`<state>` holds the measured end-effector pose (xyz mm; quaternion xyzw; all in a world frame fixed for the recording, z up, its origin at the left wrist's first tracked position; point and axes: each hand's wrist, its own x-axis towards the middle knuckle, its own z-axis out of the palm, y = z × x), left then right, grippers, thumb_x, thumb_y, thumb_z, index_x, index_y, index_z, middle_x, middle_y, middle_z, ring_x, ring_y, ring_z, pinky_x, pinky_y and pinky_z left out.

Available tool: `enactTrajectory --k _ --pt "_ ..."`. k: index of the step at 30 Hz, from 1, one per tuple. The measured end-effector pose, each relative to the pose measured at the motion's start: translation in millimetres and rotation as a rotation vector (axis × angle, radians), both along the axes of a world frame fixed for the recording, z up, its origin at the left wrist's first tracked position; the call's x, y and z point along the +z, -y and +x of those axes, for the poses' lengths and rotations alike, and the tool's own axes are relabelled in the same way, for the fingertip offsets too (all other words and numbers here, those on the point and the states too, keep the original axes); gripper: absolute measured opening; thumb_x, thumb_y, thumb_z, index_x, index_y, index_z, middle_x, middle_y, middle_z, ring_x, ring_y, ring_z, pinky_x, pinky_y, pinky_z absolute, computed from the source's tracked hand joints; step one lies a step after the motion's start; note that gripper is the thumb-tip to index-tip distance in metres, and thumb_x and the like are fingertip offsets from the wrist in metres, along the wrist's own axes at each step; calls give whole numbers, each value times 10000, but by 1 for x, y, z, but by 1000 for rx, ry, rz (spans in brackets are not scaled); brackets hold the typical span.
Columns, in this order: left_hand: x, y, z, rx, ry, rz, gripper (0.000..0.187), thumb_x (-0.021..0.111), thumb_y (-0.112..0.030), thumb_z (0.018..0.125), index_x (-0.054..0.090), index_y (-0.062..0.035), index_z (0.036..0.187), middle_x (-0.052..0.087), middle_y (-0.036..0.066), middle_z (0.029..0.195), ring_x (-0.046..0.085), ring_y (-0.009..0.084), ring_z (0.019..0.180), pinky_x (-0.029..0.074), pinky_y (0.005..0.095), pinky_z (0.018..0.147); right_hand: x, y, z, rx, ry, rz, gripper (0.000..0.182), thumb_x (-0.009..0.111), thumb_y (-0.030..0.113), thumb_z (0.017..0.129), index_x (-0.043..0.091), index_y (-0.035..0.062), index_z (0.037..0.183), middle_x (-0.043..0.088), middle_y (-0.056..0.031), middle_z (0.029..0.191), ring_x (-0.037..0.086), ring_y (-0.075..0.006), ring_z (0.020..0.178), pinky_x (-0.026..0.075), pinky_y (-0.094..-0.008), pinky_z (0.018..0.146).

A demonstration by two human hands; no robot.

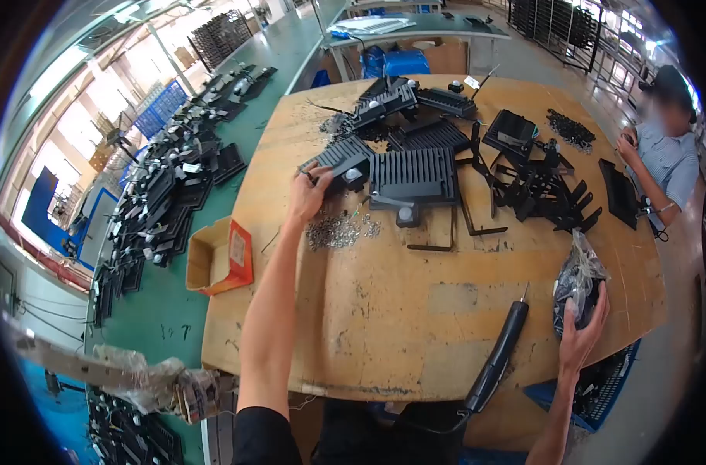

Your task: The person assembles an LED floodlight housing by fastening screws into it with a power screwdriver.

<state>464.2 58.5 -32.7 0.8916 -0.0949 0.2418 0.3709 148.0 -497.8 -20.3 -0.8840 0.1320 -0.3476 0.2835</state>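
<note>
My left hand [309, 192] reaches across the wooden table and grips the near left edge of a black finned floodlight [343, 157]. Beside it lies a larger finned floodlight [412, 174], face down, with a small sensor at its near edge. Loose metal screws [341, 230] are heaped just below my left hand. At the right, my right hand [584, 332] is wrapped round the near side of a clear plastic bag [577, 283] of dark parts. A black electric screwdriver [498, 353] lies between my arms, bit pointing away.
Black brackets [535, 186] pile up at the right, with more floodlights [384, 105] behind. An orange cardboard box [233, 260] stands at the left edge. Many floodlights cover the green bench [248, 147]. Another person [666, 155] is at the table's right side.
</note>
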Motion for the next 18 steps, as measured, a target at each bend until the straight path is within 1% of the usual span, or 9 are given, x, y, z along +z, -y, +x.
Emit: enactTrajectory --k 1,3,4,6,10,12,14,15,18 --pt "-9 -11 9 -12 -21 -10 350 702 -310 984 761 -36 1193 708 252 1294 628 412 1252 436 476 1138 0 -1 3 -12 -21 -10 709 707 256 992 412 -19 1575 432 -237 1595 389 -406 1502 322 -497 1232" --pt "-21 -19 30 -36 111 1 309 668 -279 1004 764 -11 1123 710 279 1246 651 456 1184 509 485 1035 4 -3 1 -19 -41 -21 696 697 250 994 421 -24 1570 446 -238 1589 389 -407 1502 322 -498 1229" --pt "-11 -14 31 -53 87 -14 309 668 -279 1004 764 -11 1123 710 279 1246 651 456 1184 509 485 1035 6 -4 2 -27 -51 -20 692 692 245 987 429 -27 1567 455 -243 1583 396 -411 1497 318 -498 1229" --pt "40 -3 31 193 -186 150 327 643 -277 1020 762 27 991 729 304 1094 685 501 1026 546 513 908 12 -6 4 -38 -71 -55 693 694 243 982 433 -27 1564 453 -245 1584 402 -413 1493 314 -497 1231" --pt "86 -20 94 311 -235 303 426 625 -348 1031 755 43 925 732 308 955 700 511 901 542 548 803 18 -7 7 -38 -110 -57 680 701 240 968 460 -30 1544 451 -249 1585 413 -417 1485 312 -497 1227" --pt "119 -22 122 366 -298 269 506 619 -423 1025 760 44 892 732 305 887 718 490 873 545 538 777 22 -6 10 -50 -115 -41 700 718 293 957 477 -29 1530 454 -259 1575 415 -437 1477 312 -509 1222" --pt "166 -4 125 332 -387 228 464 644 -398 997 776 41 920 755 256 896 746 414 876 552 460 790 21 -7 13 -52 -136 -65 713 719 326 953 484 -33 1522 459 -260 1567 416 -444 1473 310 -516 1223" --pt "187 9 125 361 -374 329 468 641 -412 1001 783 28 923 771 230 910 760 386 888 558 445 788 23 -2 8 -59 -151 -103 727 721 358 949 491 -37 1515 464 -261 1560 417 -452 1469 308 -524 1223" --pt "226 44 112 242 -342 243 436 649 -383 1011 786 21 921 774 186 856 755 312 812 553 419 724 21 4 9 -50 -130 -64 743 708 425 951 508 -37 1497 467 -249 1553 423 -446 1460 310 -521 1223"
